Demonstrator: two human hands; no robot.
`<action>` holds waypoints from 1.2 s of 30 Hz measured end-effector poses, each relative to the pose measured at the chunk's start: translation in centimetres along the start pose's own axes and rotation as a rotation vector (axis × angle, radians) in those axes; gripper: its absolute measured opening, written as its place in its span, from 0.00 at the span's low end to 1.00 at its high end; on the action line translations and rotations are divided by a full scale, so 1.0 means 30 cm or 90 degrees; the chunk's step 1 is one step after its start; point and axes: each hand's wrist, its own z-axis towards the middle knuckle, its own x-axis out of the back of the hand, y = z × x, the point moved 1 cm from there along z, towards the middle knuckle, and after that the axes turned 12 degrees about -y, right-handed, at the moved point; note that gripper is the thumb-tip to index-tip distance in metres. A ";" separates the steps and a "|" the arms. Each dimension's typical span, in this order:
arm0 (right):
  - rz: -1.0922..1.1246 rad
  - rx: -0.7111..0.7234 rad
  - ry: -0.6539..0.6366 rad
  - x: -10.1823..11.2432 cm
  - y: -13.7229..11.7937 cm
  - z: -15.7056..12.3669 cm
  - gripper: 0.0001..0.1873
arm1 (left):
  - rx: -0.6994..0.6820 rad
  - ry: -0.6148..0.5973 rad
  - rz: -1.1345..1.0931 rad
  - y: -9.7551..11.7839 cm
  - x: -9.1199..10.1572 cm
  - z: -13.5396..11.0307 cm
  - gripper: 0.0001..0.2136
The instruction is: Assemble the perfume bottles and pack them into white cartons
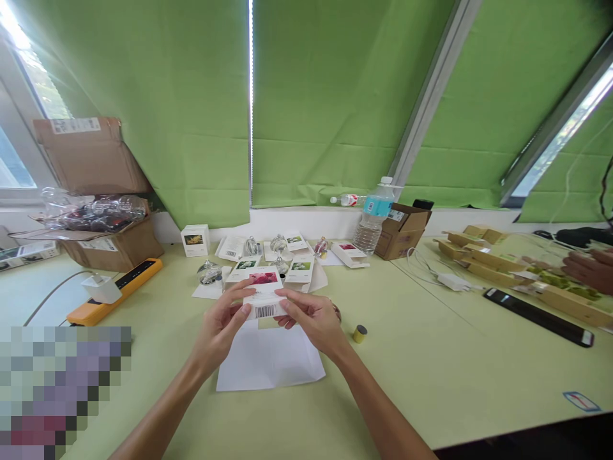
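Between my two hands is a small white box (262,292) with a pink flower picture and a barcode on the side facing me. My left hand (225,319) pinches its left edge, thumb near the barcode. On the right edge, my right hand (311,314) grips it with thumb and fingers. A white sheet of paper (271,359) lies on the table beneath. Close to my right hand stands a small yellow cap with a dark top (359,333). Partly hidden behind that hand is a shiny round object. Beyond the box sit several glass bottles (209,272) and flower-printed cartons (300,269).
A white box (195,241) stands at the back left, near an orange power strip (138,275) and an open cardboard box (115,246). At the back are a water bottle (376,220) and a brown carton (402,231). Another person's hand (589,269) is over cardboard trays (565,300) at right.
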 end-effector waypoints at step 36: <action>-0.077 -0.043 -0.040 -0.002 0.007 0.009 0.26 | 0.015 0.020 -0.098 -0.005 -0.012 0.012 0.31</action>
